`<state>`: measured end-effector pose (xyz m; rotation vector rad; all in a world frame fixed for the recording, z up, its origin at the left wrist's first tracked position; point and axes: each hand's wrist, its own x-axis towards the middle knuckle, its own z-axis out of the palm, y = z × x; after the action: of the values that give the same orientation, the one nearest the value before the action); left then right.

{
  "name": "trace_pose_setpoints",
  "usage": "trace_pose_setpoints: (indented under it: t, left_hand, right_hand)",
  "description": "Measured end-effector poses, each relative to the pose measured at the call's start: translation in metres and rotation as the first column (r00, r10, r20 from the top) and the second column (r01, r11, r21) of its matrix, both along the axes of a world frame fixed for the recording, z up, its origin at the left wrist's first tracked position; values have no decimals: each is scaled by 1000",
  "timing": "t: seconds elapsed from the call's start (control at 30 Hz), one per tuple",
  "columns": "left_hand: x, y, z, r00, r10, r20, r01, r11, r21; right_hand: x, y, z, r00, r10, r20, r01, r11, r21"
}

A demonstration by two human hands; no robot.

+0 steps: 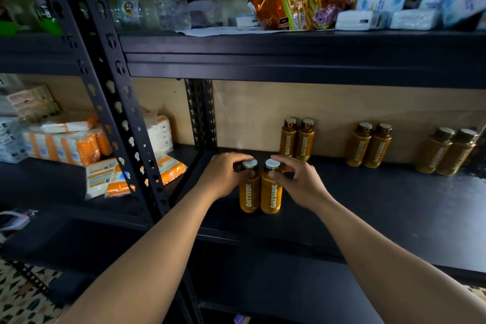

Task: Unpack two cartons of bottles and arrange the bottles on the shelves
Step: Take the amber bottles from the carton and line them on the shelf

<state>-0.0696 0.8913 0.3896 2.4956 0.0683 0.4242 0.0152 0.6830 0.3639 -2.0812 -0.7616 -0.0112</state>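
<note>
Two amber bottles stand upright side by side near the front of the black middle shelf (pixel 368 213). My left hand (pixel 223 175) grips the neck of the left bottle (pixel 249 196). Around the neck of the right bottle (pixel 271 196) my right hand (pixel 299 179) is closed. Both bottles touch each other and rest on the shelf. Along the back wall stand three more pairs of the same bottles: one pair (pixel 296 141) just behind my hands, a second pair (pixel 369 146) further right, a third pair (pixel 447 152) at the far right.
The upper shelf (pixel 289 45) holds snack bags (pixel 297 0), white packets and clear plastic bottles. A perforated black upright post (pixel 123 118) divides off the left bay, stacked with orange-and-white packs (pixel 68 144). Patterned floor shows at lower left.
</note>
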Motion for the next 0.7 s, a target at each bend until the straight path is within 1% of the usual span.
trace_pose_setpoints:
  t: [0.17,0.33,0.5,0.6,0.7]
  left_hand:
    - [6,15,-5,999,53,9,-53,999,-5]
    - [22,36,-5,995,102,-9,-102,994,-34]
    - [48,56,-11,988,152,-18,-153,987,-39]
    - [63,65,-12,986,169,-4,-168,982,-90]
    - [78,73,-13,987,155,37,-149,980,-135]
  right_hand:
    - [7,21,-1,1000,-15,24,15,1000,-6]
    - [23,48,2,998,-1,56,4,999,-54]
    - [48,72,7,998,5,57,0,996,-87]
    - [66,85,9,998,13,66,-6,995,-103]
    - [86,98,8,996,31,86,-21,993,-119]
